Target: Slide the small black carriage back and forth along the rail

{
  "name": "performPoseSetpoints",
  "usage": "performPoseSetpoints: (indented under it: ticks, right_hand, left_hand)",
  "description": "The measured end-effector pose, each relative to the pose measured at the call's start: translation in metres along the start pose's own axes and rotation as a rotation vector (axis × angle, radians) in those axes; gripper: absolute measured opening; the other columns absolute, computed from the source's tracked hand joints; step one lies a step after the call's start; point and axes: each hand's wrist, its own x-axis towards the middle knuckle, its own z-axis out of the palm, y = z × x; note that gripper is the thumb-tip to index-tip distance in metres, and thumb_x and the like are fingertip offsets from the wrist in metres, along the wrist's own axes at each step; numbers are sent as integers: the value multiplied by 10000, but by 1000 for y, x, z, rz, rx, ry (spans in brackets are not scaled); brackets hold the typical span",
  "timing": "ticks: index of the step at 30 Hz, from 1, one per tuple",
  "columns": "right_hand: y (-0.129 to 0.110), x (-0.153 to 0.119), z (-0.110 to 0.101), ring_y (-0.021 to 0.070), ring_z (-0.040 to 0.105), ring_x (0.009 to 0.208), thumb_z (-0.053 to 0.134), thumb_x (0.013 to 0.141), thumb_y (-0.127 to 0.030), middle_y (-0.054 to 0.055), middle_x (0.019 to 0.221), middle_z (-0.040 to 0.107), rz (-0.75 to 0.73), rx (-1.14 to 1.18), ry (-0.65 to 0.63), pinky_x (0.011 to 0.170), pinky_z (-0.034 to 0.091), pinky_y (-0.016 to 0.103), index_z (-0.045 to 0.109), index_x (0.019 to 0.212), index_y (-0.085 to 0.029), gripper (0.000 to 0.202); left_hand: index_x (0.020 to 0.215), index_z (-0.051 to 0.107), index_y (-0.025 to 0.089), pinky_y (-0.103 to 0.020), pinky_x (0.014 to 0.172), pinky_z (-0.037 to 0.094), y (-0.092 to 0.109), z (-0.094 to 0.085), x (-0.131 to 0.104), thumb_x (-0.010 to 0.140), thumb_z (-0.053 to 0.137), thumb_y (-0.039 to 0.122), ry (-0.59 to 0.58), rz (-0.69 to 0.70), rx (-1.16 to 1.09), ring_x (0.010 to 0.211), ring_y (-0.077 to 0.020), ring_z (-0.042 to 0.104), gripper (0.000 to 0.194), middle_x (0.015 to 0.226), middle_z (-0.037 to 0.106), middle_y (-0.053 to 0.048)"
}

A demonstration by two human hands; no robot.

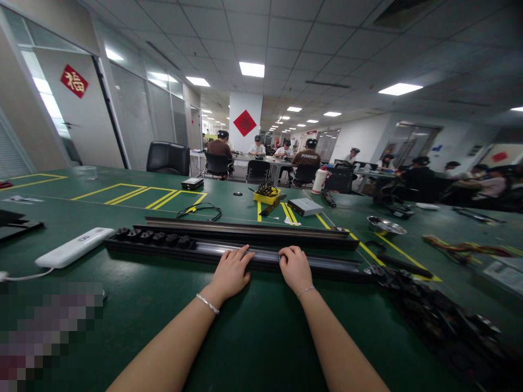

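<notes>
The front black channel (265,257) lay lengthwise across the green table (265,337), directly before the person. A row of small black parts (153,237) sat in its left portion; the stretch under the hands showed a smooth, shiny inner face. The rear channel (245,227) lay just behind it, roughly parallel.

The left hand (232,270) rested palm down on the front black channel, right of the black parts. Its fingers were slightly spread and reached over the channel, with the thumb held apart. The right hand (296,268) was on the same channel farther right, its fingers curled and close together at the tips. Whether it pinched the edge could not be told.

A white power strip (75,247) lay by the channel's left end; its small dark marking was not clearly legible. Farther back stood a yellow box (267,194) with dark cables, a grey box (304,206) and a white bottle (320,180). A metal bowl (386,225) stood to the right.

Writing noted: "PUMPKIN" on the back of a seated person's brown shirt (307,157), and the character "福" on a red diamond sign (74,81) on the door at left. The pillar's red sign (244,123) could not be read with certainty.
</notes>
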Motion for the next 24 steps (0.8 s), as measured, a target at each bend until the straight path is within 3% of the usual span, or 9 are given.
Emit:
performPoseSetpoints:
  ticks: [13,24]
  right_hand:
    - [3,0,1,146,500,889,432,785,-183,21,963,529,7,-7,0,921,275,369,623,828,-239,204]
    - [7,0,-3,140,495,853,433,774,-180,23,951,520,12,-14,7,846,328,324,621,805,-232,197]
  left_hand:
    - [1248,400,293,-405,999,262,0,1,0,724,514,281,-7,-5,3,1202,-223,393,537,1386,375,-32]
    - [1252,393,293,-401,997,260,1,-1,1,722,508,281,-10,-7,-2,1203,-223,394,542,1389,372,-30]
